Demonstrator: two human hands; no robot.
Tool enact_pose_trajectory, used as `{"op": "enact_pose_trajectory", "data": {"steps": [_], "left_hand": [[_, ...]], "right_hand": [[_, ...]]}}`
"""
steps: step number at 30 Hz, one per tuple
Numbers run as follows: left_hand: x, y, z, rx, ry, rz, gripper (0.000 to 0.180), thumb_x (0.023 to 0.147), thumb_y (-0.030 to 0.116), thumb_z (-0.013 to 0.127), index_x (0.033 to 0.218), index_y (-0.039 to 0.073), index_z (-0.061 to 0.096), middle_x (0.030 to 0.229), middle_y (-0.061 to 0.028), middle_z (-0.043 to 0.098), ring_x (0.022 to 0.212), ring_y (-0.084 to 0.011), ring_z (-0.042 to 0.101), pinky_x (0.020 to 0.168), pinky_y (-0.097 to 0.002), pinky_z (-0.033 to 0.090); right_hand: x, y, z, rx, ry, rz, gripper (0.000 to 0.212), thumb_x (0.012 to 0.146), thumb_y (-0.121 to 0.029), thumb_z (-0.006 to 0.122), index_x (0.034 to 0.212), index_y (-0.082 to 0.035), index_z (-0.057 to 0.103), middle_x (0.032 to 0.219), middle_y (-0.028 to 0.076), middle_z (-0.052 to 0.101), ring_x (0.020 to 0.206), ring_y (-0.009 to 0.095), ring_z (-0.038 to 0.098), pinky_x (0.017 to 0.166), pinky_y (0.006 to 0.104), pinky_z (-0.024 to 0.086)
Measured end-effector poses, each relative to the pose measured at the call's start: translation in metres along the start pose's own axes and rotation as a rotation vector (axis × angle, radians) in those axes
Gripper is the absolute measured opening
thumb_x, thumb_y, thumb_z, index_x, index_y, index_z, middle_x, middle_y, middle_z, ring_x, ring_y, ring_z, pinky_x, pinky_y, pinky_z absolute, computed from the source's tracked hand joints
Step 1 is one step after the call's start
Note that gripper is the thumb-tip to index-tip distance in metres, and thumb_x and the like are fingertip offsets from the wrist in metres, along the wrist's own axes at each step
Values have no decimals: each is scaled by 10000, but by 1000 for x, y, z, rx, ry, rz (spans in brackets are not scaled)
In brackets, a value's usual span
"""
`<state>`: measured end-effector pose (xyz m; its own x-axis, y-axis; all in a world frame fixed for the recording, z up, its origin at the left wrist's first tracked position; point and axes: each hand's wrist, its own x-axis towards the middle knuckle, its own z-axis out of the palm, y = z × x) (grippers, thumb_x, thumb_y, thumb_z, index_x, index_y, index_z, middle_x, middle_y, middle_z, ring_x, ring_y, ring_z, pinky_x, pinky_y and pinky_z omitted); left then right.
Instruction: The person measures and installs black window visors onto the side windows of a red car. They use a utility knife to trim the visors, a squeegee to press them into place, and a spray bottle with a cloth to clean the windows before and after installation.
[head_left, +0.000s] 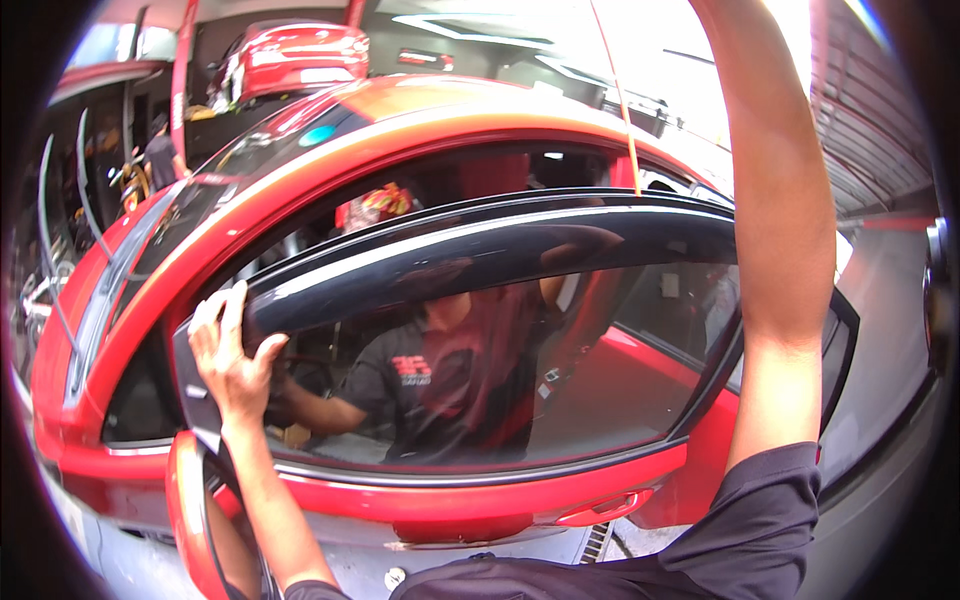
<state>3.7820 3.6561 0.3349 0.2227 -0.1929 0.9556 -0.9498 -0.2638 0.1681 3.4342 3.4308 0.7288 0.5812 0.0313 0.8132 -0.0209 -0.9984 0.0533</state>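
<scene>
The fingers of my left hand point(228, 355) are stretched along the front end of the door's black window frame, thumb spread apart. It touches the forward end of a long, curved, glossy dark window visor point(450, 250), which runs along the top of the side window. Below the visor, the dark window glass point(600, 400) mirrors a person in a dark shirt. My right arm point(785, 240) reaches up past the rear of the window and leaves the picture at the top, so the right hand is out of sight. The red car door point(430, 500) stands partly open.
A red side mirror point(190, 500) juts out beside my left forearm. The red car roof point(450, 112) arches behind the door. Another red car point(300, 60) is raised at the back left, and a person point(160, 155) stands farther left. A thin orange line point(620, 90) hangs above the door.
</scene>
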Motion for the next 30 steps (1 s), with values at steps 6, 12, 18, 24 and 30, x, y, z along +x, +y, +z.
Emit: {"op": "enact_pose_trajectory", "data": {"steps": [6,12,18,24,30], "left_hand": [[2,-1,-15,-50,20,-41,772,759,595,764,1325,81,662,1265,-131,608,1244,-367,517,1110,-506,365],[2,-1,-12,-102,25,-64,765,735,599,776,1298,92,673,1247,-108,604,1216,-337,526,1084,-492,380],[3,3,-7,-158,63,-63,753,727,592,783,1276,89,669,1234,-96,595,1187,-320,528,1048,-480,386],[1,5,-1,-198,97,-63,747,710,553,817,1282,98,666,1211,-82,593,1177,-315,522,1039,-479,391],[3,0,-8,-110,81,-54,745,754,609,761,1276,85,672,1235,-85,595,1200,-307,527,1056,-470,385]], "right_hand": [[16,-45,45,-32,-75,35,281,1033,-251,626,1105,17,676,908,56,666,784,92,631,654,254,521],[-5,-78,11,-190,-68,149,285,1033,-253,627,1113,17,674,914,56,665,793,93,632,664,255,523],[-26,-133,-58,-396,-8,249,289,1033,-254,628,1120,17,671,919,57,665,801,94,632,673,255,525],[-47,-175,-124,-543,92,300,292,1033,-256,628,1128,18,669,924,58,665,810,95,632,683,256,527],[-81,-179,-178,-588,196,355,297,1033,-257,629,1136,18,667,930,58,665,819,96,632,693,256,529]]}}
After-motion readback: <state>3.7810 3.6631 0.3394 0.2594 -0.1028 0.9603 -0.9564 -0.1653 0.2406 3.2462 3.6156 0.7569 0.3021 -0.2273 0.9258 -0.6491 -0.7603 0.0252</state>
